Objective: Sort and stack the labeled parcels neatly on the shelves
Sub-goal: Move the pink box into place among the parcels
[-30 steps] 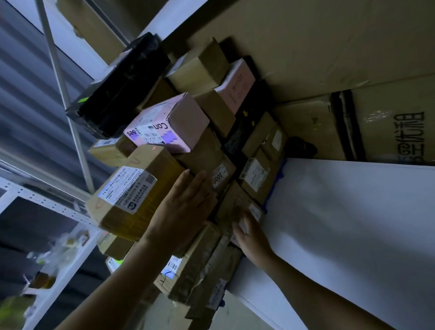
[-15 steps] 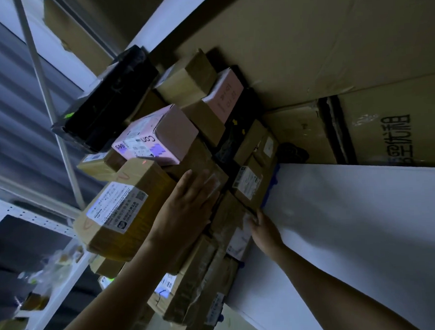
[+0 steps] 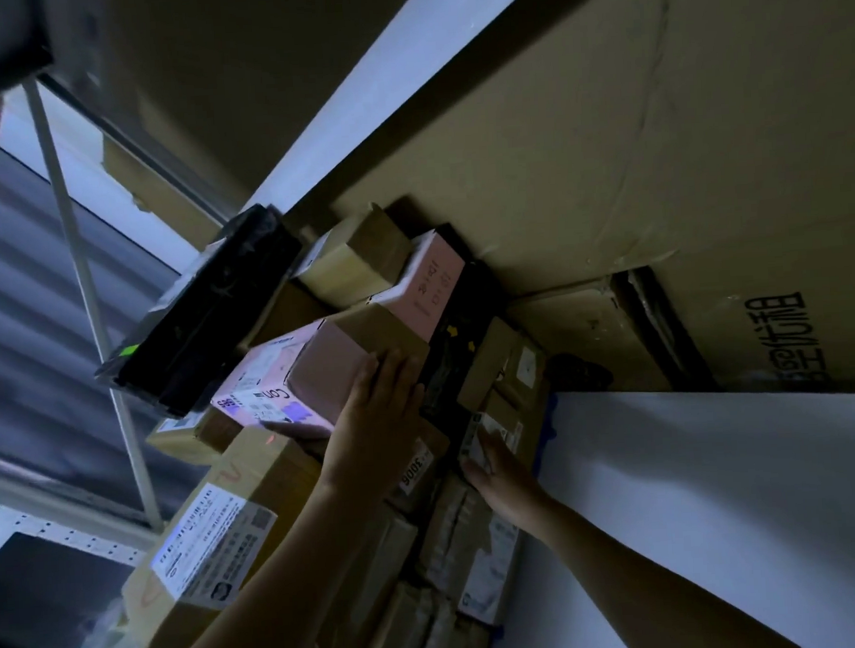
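Large brown box (image 3: 214,548): nearest item, at the lower left of the pile; white shipping label faces the camera.
Flat parcels (image 3: 451,535): stacked on edge between the large brown box and the shelf board (image 3: 722,506); labels too blurred to read.
Shelf board: white surface along the right side of the pile, beneath the right forearm.
Left hand (image 3: 371,426): fingers straight and together, laid flat against the side face of the pink box (image 3: 319,379); no grip closed round it.
Pink box: sits on the pile above the large brown box, labelled face turned left.
Right hand (image 3: 505,480): fingers extended, tips pressing the labelled end of the small brown box (image 3: 506,409); not curled round it.
Small brown box: at the right edge of the pile, just beside the shelf board.
Black parcel (image 3: 202,315): tilted, at the upper left of the pile, touching the pink box.
Second pink box (image 3: 426,284): behind the first, beside a taped brown box (image 3: 362,258).
Cardboard sheet (image 3: 555,143): lines the rear of the shelf, behind all parcels.
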